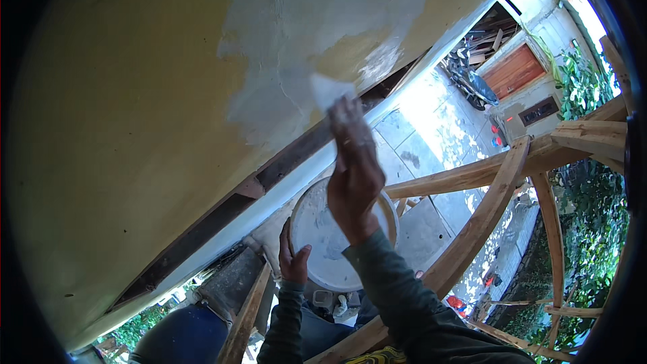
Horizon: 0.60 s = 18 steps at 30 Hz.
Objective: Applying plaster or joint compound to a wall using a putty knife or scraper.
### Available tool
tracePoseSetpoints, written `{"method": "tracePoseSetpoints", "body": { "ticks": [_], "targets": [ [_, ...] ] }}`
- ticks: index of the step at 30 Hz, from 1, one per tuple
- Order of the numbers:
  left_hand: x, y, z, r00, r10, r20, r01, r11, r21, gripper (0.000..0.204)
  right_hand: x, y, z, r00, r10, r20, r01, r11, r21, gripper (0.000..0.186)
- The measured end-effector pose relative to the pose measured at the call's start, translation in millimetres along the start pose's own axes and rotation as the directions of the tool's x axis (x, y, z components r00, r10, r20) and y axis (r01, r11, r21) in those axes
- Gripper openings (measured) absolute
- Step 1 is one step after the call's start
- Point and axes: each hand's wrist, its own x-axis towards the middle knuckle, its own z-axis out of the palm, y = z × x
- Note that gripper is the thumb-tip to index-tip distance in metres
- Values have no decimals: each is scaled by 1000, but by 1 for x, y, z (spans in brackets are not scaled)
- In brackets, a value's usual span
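Up by the painted surface (155, 87), a white scraper (328, 91) is held out in the right hand (354, 168), fingers closed around its near end, its outline badly blurred. Whether the surface is touched cannot be told. Below, the round tray (317, 222) is gripped at its left rim by the left hand (294, 259), thumb over the edge and fingers along the outside; the right forearm is passed across its face.

Now the handling: the scraper looks thin and light, probably a little springy, best pinched at the near end with the broad edge left free. The tray seems stiff and should be taken firmly by the rim; a slippery hold might be met where pale smears are carried inside, and weight would be felt off-centre with a one-sided grip.

And the direction: the scraper is pointed to the upper left, towards the pale patch (259, 87), its axis roughly in line with the right hand, as far as the blur allows. No long axis is offered by the round tray; its open face is turned up towards the head.
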Motion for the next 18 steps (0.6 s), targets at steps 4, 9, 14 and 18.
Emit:
{"method": "tracePoseSetpoints", "body": {
  "ticks": [4, 9, 14, 18],
  "targets": [
    [5, 0, 1, 1000, -13, -5, 13, 1000, -13, 84, 59, 33, -2, 970, 64, -233, -77, 996, -51, 36],
    [12, 1, 9, 1000, 27, -3, -27, 999, 28, 85, 54, 24, 51, 946, 136, -295, -140, 990, 6, 42],
    [10, 1, 10, 1000, -10, 16, 10, 1000, 8, 84, -12, 32, -10, 968, 58, 244, -64, 998, 17, 41],
    [12, 9, 28, 999, -32, 32, 31, 999, 45, 84, -49, 43, -87, 897, 290, 334, -312, 950, 14, 38]
  ]
}}
